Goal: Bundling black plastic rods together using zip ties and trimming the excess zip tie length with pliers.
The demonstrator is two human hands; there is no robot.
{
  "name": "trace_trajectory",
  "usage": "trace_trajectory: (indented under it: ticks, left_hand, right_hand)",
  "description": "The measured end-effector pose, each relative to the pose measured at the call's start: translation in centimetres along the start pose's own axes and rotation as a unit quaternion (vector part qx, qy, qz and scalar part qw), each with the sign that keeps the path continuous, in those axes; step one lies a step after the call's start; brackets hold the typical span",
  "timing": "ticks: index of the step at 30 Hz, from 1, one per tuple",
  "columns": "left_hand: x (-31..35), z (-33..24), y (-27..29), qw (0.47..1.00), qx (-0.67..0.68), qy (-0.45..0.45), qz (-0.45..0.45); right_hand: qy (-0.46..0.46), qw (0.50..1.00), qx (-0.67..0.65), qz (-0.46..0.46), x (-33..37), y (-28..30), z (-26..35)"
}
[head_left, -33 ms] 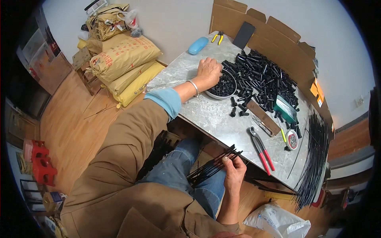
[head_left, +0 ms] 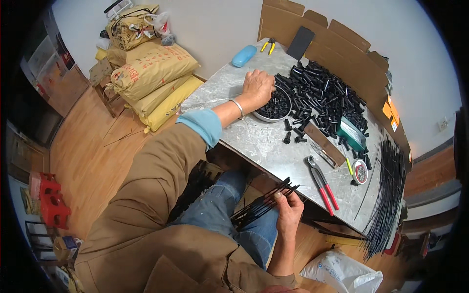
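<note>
My left hand point(head_left: 259, 89) is curled over the left rim of a round, pale-rimmed bowl point(head_left: 290, 104). Inside the bowl lie many small black ring-like parts point(head_left: 276, 105). The fingers bend down and together, and the hand itself hides their tips and whatever they pinch. Lower down, in front of the table edge, my right hand point(head_left: 289, 215) grips a bunch of thin black rods point(head_left: 256, 207), thumb on top. The rods slant down to the left above my jeans, their upper ends fanned out near the table edge.
A big heap of black tubular parts point(head_left: 325, 93) covers the table's back, before a cardboard screen point(head_left: 337, 41). Red-handled pincers point(head_left: 322, 188), a brown strip point(head_left: 325, 144), a green box point(head_left: 351, 133) and a small white cup point(head_left: 360, 173) lie rightward. Long black rods point(head_left: 383, 195) hang over the right edge.
My left hand has shifted very slightly to the right over the bowl. The right hand and its rods stay almost where they were.
</note>
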State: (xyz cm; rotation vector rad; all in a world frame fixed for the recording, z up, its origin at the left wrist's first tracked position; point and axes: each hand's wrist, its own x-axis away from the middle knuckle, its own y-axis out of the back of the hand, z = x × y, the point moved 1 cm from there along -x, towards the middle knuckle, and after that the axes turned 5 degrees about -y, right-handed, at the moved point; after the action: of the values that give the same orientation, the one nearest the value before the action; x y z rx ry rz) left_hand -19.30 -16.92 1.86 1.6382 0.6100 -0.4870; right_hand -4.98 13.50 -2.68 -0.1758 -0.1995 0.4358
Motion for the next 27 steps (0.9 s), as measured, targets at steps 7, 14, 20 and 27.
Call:
trace_trajectory:
  ticks: [7, 14, 20, 27]
  left_hand:
    - [6.9, -9.0, 5.6, 0.574, 0.727, 0.223, 0.303]
    - [12.0, -12.5, 8.4, 0.508, 0.750, 0.300, 0.299]
    - [12.6, -14.0, 9.3, 0.477, 0.755, 0.336, 0.297]
    - [12.4, -15.1, 10.0, 0.478, 0.756, 0.325, 0.308]
  right_hand:
    - [-0.009, 0.999, 0.018, 0.047, -1.4, 0.1, 0.2]
    - [-0.032, 0.997, -0.033, 0.061, 0.1, -0.3, 1.4]
    - [-0.018, 0.997, -0.044, 0.069, 1.4, 0.0, 1.4]
    - [-0.008, 0.995, -0.050, 0.090, 2.4, 0.7, 1.7]
